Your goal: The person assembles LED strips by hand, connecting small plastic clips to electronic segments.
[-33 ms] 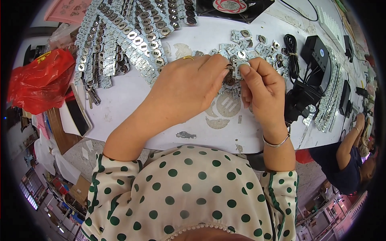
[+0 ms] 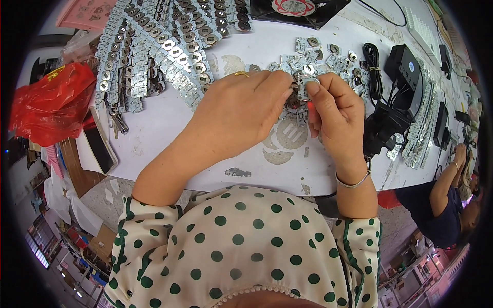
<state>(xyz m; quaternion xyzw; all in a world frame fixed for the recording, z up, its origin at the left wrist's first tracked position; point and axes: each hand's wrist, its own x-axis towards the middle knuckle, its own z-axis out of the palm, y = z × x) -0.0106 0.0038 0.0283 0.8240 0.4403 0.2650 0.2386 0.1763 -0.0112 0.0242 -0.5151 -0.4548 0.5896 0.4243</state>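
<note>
Between the thumb and curled index finger of my right hand (image 2: 336, 110) is a small white circuit board (image 2: 307, 90). My left hand (image 2: 246, 102) is closed close beside it, knuckles up; whatever its fingertips grip is hidden behind the hand. Dark round coin cells (image 2: 294, 100) show between the two hands. A red glow lights the fingers of my right hand below the board. Just beyond my hands lies a loose pile of similar boards (image 2: 292, 62), several with round metal cells or holders on them.
Long strips of joined boards (image 2: 154, 41) cover the table's far left. A black fan (image 2: 300, 10) stands at the back. To the right are a black adapter box (image 2: 405, 72) and coiled cable (image 2: 371, 69). A phone (image 2: 98, 143), keys (image 2: 119, 124) and red bag (image 2: 54, 102) lie left. Another person (image 2: 436, 205) sits right.
A red light now shows on the fingers of my right hand under the board. Both hands stay almost in the same place.
</note>
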